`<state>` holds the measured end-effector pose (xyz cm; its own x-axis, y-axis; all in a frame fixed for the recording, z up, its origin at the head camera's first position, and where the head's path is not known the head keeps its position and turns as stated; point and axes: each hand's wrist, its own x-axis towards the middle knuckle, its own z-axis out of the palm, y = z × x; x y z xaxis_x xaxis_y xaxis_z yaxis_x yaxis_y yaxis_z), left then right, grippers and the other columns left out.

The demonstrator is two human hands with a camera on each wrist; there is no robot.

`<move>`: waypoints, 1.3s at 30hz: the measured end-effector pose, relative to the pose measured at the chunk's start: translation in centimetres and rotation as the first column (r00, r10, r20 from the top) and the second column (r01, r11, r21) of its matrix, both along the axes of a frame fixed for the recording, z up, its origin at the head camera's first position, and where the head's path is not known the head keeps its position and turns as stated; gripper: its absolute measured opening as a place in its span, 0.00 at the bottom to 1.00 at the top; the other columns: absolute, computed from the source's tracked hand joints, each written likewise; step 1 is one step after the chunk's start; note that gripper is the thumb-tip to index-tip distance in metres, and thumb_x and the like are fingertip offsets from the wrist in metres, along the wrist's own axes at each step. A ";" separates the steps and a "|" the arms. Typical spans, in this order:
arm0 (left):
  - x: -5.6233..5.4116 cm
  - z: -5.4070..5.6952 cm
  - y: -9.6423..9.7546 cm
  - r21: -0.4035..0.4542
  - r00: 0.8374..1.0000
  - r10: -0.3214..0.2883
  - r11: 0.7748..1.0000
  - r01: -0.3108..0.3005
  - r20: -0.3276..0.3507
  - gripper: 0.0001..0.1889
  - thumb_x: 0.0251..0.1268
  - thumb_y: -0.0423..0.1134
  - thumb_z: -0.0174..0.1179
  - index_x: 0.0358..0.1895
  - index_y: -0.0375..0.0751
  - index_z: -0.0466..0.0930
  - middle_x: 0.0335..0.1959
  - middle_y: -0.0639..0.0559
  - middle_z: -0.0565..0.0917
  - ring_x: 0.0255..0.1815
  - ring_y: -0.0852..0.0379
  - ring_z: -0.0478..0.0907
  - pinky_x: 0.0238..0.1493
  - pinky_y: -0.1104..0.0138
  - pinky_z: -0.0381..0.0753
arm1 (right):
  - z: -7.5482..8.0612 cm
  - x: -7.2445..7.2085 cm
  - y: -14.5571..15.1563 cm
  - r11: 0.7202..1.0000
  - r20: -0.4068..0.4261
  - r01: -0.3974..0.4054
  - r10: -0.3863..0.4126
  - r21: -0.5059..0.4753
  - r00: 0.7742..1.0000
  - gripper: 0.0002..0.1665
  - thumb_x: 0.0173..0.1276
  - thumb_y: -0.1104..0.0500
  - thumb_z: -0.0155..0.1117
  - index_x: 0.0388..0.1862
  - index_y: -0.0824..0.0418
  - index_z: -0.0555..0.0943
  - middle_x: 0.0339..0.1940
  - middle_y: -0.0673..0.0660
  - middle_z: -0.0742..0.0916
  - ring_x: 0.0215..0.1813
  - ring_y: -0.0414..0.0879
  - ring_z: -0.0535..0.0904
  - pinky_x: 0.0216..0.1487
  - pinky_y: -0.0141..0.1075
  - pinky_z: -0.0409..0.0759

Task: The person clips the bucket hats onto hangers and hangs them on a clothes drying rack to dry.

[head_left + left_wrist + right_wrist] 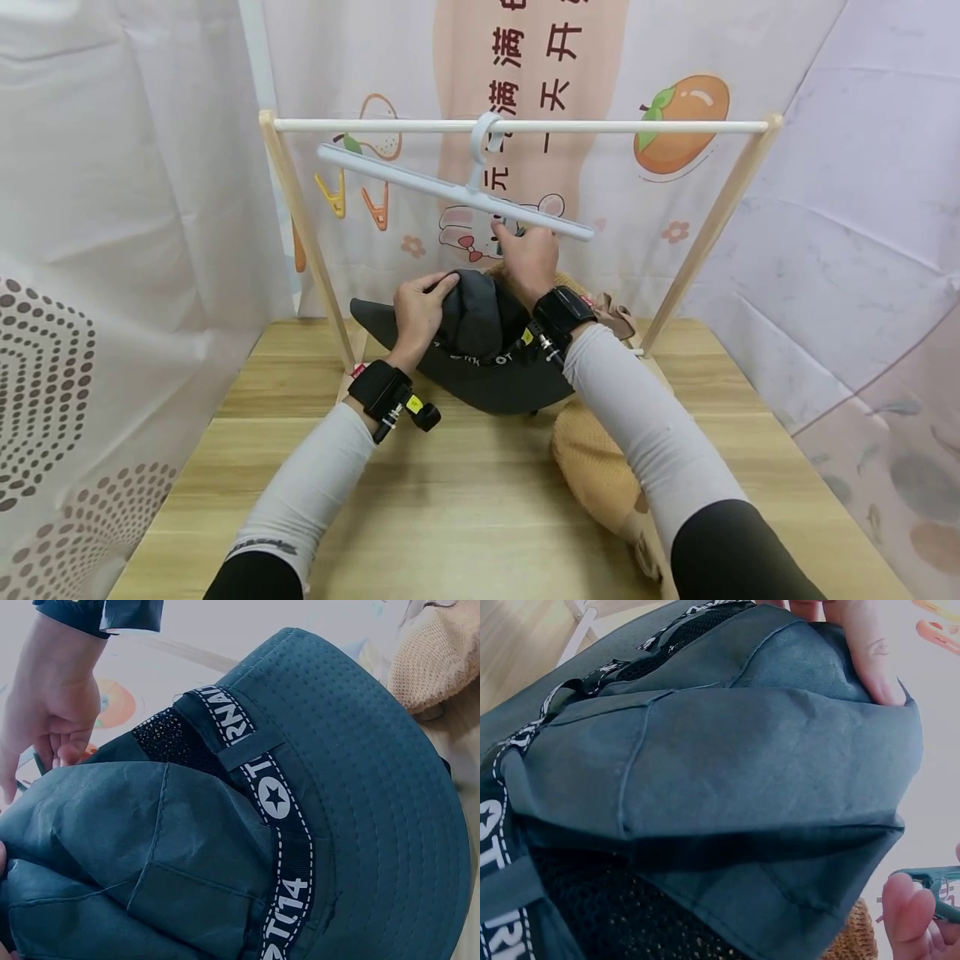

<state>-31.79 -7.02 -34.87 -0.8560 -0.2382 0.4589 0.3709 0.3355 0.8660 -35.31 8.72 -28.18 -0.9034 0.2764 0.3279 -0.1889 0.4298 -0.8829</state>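
Observation:
A dark bucket-style hat (495,387) with a wide brim and a lettered band is held up below a light blue hanger (457,193). My left hand (418,315) pinches the folded crown between thumb and fingers, seen also at the top of the right wrist view. Just under the hanger's tilted bar is my right hand (531,260), with a small green clip (937,889) at its fingertips. The hanger hooks over a white rod (375,126). Whether the clip touches the hanger or hat cannot be seen.
Wooden legs (708,237) hold up the rod on a wood-grain table (442,517). A tan knitted item (592,467) lies beneath my right forearm, and more tan knit sits behind the hat. Yellow and orange clip shapes (375,207) show against the printed curtain (360,50).

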 end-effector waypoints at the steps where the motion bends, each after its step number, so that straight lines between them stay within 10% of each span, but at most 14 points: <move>1: 0.0 0.1 0.1 -0.003 1.000 -0.003 1.000 0.003 0.003 0.15 0.63 0.48 0.66 0.43 0.41 0.89 0.44 0.44 0.89 0.50 0.50 0.84 0.57 0.60 0.79 | 0.1 0.1 0.1 1.000 0.002 -0.018 0.018 -0.004 1.000 0.25 0.66 0.39 0.64 0.50 0.57 0.80 0.14 0.49 0.68 0.14 0.42 0.64 0.17 0.34 0.60; 8: -0.4 0.5 0.4 -0.013 1.000 -0.007 1.000 0.007 0.015 0.15 0.62 0.48 0.66 0.43 0.42 0.89 0.45 0.44 0.88 0.50 0.49 0.84 0.57 0.59 0.79 | 0.8 0.5 1.1 0.982 0.058 -0.187 0.187 0.002 0.981 0.22 0.70 0.43 0.60 0.30 0.62 0.80 0.08 0.45 0.70 0.11 0.40 0.66 0.16 0.32 0.62; 15: -0.6 0.5 0.9 -0.041 0.999 -0.008 0.999 0.009 0.037 0.15 0.63 0.50 0.65 0.43 0.43 0.89 0.45 0.46 0.88 0.48 0.49 0.83 0.55 0.58 0.80 | 1.2 1.1 1.3 0.960 0.096 -0.278 0.279 -0.027 0.955 0.20 0.73 0.45 0.57 0.42 0.63 0.79 0.09 0.45 0.70 0.12 0.40 0.67 0.16 0.32 0.64; 39: -2.0 1.9 2.7 -0.198 0.998 -0.020 0.980 0.031 0.060 0.14 0.65 0.50 0.62 0.47 0.48 0.89 0.45 0.48 0.88 0.48 0.49 0.83 0.56 0.57 0.78 | 2.3 1.8 0.0 0.957 0.182 -0.290 0.282 0.019 0.942 0.22 0.77 0.51 0.53 0.27 0.65 0.78 0.15 0.51 0.77 0.14 0.39 0.72 0.19 0.30 0.69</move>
<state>-33.78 -4.36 -32.92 -0.8867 -0.1249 0.4451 0.3335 0.4940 0.8030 -33.52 8.70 -25.92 -0.9865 -0.0135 0.1630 -0.1535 0.4201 -0.8944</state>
